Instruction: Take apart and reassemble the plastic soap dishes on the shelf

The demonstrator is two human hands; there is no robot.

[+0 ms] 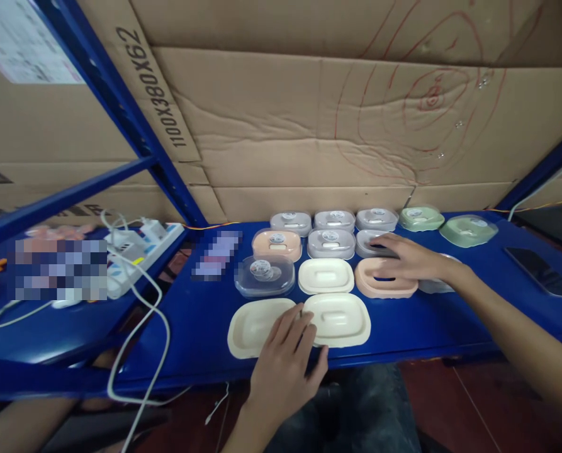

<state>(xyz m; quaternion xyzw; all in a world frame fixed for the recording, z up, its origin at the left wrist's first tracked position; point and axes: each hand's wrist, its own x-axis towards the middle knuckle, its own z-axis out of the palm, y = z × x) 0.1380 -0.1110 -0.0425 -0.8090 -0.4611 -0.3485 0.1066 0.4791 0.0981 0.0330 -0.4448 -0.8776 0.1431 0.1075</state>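
My left hand lies with fingers spread over the inner edges of two cream oval plastic trays, the left tray and the right tray. Its fingertips are where the two meet. My right hand reaches over a peach oval frame with a slot through its middle; its fingers extend apart over a grey oval box just behind. Whether those fingertips press on either piece I cannot tell. Another cream oval piece sits between, beside a clear oval lid bearing a round sticker.
Several lidded oval boxes line the back, grey and green. A phone lies at right, a blurred-out item at left. A power strip trails white cables. Another person's arm shows low left. Cardboard stands behind.
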